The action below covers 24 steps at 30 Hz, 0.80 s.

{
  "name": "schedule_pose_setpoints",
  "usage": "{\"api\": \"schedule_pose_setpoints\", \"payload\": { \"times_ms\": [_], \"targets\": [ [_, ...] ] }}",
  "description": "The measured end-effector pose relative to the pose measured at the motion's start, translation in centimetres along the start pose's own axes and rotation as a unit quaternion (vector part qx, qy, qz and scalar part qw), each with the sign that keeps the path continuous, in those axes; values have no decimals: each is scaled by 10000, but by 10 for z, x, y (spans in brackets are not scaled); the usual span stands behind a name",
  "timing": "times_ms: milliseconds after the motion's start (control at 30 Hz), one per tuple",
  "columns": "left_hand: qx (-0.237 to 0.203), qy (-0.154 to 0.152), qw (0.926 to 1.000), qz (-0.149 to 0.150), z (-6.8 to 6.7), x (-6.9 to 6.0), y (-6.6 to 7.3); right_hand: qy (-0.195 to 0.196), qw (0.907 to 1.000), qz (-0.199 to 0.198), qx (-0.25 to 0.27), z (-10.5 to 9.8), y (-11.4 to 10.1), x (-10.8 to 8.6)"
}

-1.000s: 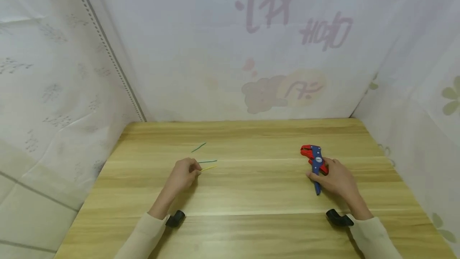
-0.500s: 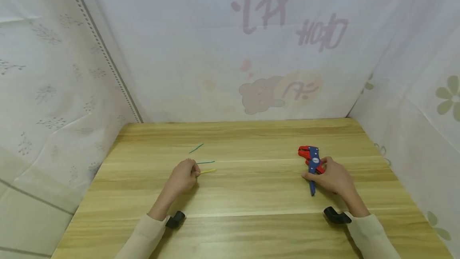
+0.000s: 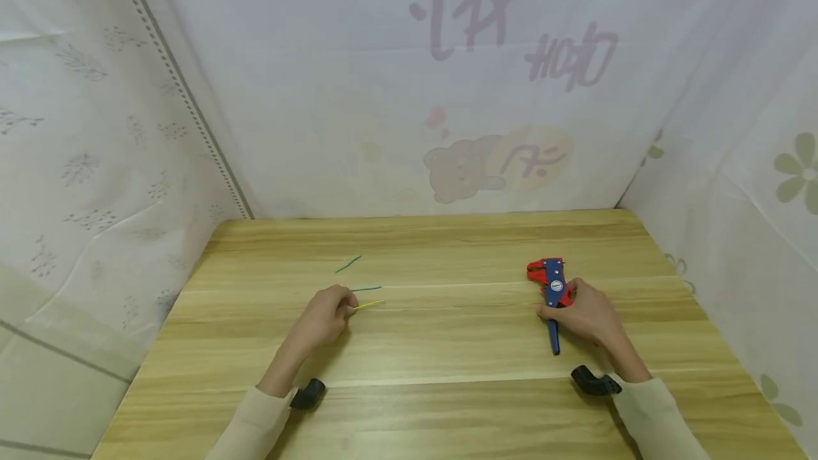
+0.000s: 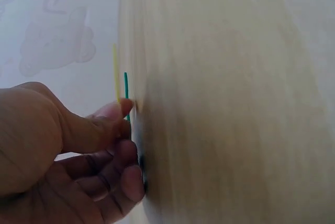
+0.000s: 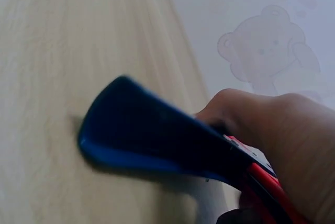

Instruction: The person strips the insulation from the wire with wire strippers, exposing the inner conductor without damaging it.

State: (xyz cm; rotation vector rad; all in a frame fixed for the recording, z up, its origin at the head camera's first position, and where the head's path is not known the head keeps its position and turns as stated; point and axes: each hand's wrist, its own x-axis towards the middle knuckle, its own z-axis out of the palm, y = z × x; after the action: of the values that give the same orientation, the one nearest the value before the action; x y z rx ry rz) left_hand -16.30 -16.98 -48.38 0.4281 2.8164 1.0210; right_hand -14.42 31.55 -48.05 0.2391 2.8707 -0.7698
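Note:
My left hand (image 3: 324, 316) pinches a short yellow wire (image 3: 370, 304) between thumb and forefinger, its free end pointing right. In the left wrist view the yellow wire (image 4: 115, 72) stands out past the fingertips, with a green wire (image 4: 126, 84) just behind it. That green wire (image 3: 367, 289) lies on the table close to the fingers, one end hidden by the hand. Over on the right, my right hand (image 3: 589, 314) grips a wire stripper (image 3: 553, 294) with blue and red parts, its red head turned left. The blue handle (image 5: 141, 135) fills much of the right wrist view.
A second green wire (image 3: 348, 264) lies farther back on the wooden table (image 3: 447, 346). Patterned cloth (image 3: 358, 91) hangs along the back and both sides of the table. A black curved piece (image 3: 309, 395) sits at the left cuff, a similar one (image 3: 594, 381) at the right.
The wire stripper has turned slightly more upright and shifted a little left with the right hand. The pinched yellow wire tilts up slightly more. The whole view has shifted slightly.

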Motion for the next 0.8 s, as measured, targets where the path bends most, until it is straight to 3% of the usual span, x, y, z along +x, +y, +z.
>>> {"api": "schedule_pose_setpoints", "payload": {
  "times_ms": [233,400,633,800],
  "targets": [
    [-33,52,9996,272,0,2,0,-291,9981,148,524,-1,-6,0],
    [-127,62,9993,332,2,2,2,-356,9954,28,893,1,-8,0],
    [-286,140,9983,483,3,1,4,-785,9815,-228,1732,6,-13,1],
    [-427,103,9978,502,6,1,4,-937,9740,-419,2022,8,-17,1]
  ]
}}
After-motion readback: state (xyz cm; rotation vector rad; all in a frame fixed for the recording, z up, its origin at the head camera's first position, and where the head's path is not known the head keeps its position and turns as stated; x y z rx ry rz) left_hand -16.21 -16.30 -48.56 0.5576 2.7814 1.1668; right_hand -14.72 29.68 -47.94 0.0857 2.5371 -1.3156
